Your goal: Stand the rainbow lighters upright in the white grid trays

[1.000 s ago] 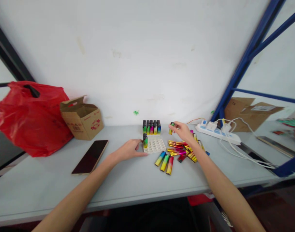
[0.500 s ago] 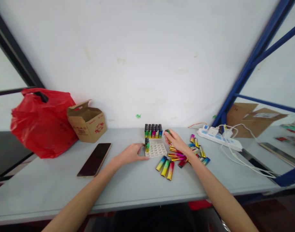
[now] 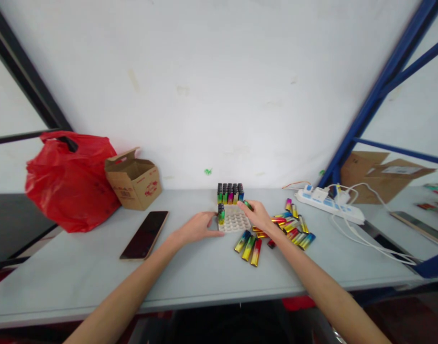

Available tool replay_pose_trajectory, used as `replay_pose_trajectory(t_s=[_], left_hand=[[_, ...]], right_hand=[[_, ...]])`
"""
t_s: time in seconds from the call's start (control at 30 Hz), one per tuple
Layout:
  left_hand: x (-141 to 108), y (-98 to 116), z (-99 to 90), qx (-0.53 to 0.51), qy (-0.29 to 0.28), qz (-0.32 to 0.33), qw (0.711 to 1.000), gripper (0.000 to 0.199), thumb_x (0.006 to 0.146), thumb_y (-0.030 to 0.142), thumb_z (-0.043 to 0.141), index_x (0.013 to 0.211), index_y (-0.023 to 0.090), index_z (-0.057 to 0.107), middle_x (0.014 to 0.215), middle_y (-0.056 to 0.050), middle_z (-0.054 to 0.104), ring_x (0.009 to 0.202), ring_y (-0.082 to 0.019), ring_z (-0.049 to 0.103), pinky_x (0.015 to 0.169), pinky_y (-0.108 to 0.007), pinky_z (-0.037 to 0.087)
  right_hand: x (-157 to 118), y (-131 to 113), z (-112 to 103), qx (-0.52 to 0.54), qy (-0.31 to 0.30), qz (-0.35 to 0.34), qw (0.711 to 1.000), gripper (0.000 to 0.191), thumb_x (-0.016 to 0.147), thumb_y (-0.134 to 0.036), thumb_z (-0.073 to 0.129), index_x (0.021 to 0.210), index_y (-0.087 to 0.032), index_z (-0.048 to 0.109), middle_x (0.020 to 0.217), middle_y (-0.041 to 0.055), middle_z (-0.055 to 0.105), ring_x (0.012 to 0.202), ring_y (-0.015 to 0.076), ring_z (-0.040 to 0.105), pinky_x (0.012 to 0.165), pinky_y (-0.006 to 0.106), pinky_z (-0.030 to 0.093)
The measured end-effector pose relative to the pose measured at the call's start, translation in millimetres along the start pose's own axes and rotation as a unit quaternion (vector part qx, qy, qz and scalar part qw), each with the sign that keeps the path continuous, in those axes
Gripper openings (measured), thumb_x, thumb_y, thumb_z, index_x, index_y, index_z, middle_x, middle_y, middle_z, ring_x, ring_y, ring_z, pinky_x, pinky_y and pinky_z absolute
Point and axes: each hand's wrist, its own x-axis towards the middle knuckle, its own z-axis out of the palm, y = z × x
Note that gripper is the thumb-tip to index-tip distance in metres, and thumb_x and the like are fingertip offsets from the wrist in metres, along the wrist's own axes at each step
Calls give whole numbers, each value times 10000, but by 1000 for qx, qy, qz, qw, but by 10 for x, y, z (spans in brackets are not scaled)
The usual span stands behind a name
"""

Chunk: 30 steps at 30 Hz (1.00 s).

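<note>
Just left of your right grip [image 3: 257, 215] sits the white tray [image 3: 235, 222], and that grip is pinching a green lighter [image 3: 248, 206] near the tray's right edge. It looks tilted, so imo it could snag a hole's rim and slip. Behind and left of the grip, the packed lighters [image 3: 230, 193] stand close; a bump might topple some. Your left grip [image 3: 197, 227] is spread around the tray's left edge, can't tell how firmly it touches. If that's loose, the tray could skid and tip the upright lighters [image 3: 221, 215] next to it. Dragging your right forearm [image 3: 301, 263] low could scatter the loose pile [image 3: 293, 226].
</note>
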Motion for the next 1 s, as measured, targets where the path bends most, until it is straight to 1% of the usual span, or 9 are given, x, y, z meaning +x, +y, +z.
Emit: replay_pose_trajectory(t_s=[0.2, 0.33, 0.43, 0.53, 0.6, 0.67, 0.8, 0.9, 1.0], left_hand=[[6, -1, -6, -1, 1, 1, 1000, 649, 735, 764, 656, 1005, 174, 651, 788, -10, 629, 677, -190, 554, 606, -287, 356], [4, 19, -23, -3, -12, -6, 1000, 659, 747, 759, 651, 1052, 175, 645, 780, -3, 618, 674, -184, 549, 595, -281, 349], [5, 18, -16, -2, -6, 0, 1000, 658, 753, 748, 660, 1068, 171, 646, 820, -26, 645, 704, -198, 573, 622, -286, 373], [8, 5, 0, 5, 2, 7, 1000, 659, 748, 755, 662, 1041, 165, 653, 846, -43, 667, 719, -206, 587, 641, -291, 386], [9, -3, 6, 6, 3, 12, 1000, 673, 749, 766, 654, 1037, 157, 656, 843, -45, 671, 708, -206, 585, 638, -294, 386], [8, -8, 6, 2, 3, 15, 1000, 677, 750, 768, 650, 1034, 153, 660, 837, -44, 669, 698, -205, 580, 636, -296, 388], [2, -6, 5, -8, 11, 21, 1000, 663, 759, 758, 651, 1046, 161, 662, 838, -34, 666, 697, -193, 574, 637, -292, 395], [1, -7, 12, 3, 16, 24, 1000, 652, 760, 762, 649, 1016, 163, 662, 832, -32, 665, 693, -187, 568, 629, -290, 391], [3, -12, 24, 14, 18, 28, 999, 653, 765, 781, 631, 982, 166, 657, 832, -36, 666, 692, -187, 564, 625, -292, 384]], right_hand=[[-25, -84, 85, -23, 48, 13, 998, 423, 920, -504, 452, 609, -222, 398, 574, -35, 405, 583, 133, 373, 566, 277, 264], [-44, -121, 94, -21, 58, 1, 998, 462, 962, -571, 449, 653, -230, 411, 598, -28, 451, 599, 150, 415, 580, 277, 310], [-85, -165, 84, 14, -5, -8, 1000, 451, 993, -629, 411, 761, -245, 456, 632, -29, 505, 593, 160, 467, 588, 275, 368], [-127, -235, 76, 28, -80, -35, 996, 432, 1013, -628, 377, 851, -248, 501, 778, 7, 592, 646, 168, 540, 615, 282, 427], [-147, -275, 85, -31, -82, -87, 992, 433, 1015, -604, 406, 812, -236, 510, 844, 33, 595, 740, 183, 557, 679, 296, 443], [-159, -291, 111, -96, -90, -129, 983, 447, 1023, -572, 424, 740, -231, 483, 770, 22, 560, 731, 184, 530, 697, 302, 421], [-167, -273, 181, -120, -110, -130, 978, 453, 1038, -535, 425, 702, -231, 444, 660, -6, 534, 621, 166, 484, 631, 295, 364], [-162, -252, 203, -123, -109, -124, 978, 418, 1039, -496, 458, 718, -227, 467, 668, -3, 572, 625, 170, 517, 630, 292, 365], [-152, -232, 213, -158, -137, -153, 966, 342, 1043, -461, 475, 809, -220, 540, 741, 13, 622, 688, 184, 574, 661, 290, 402]])
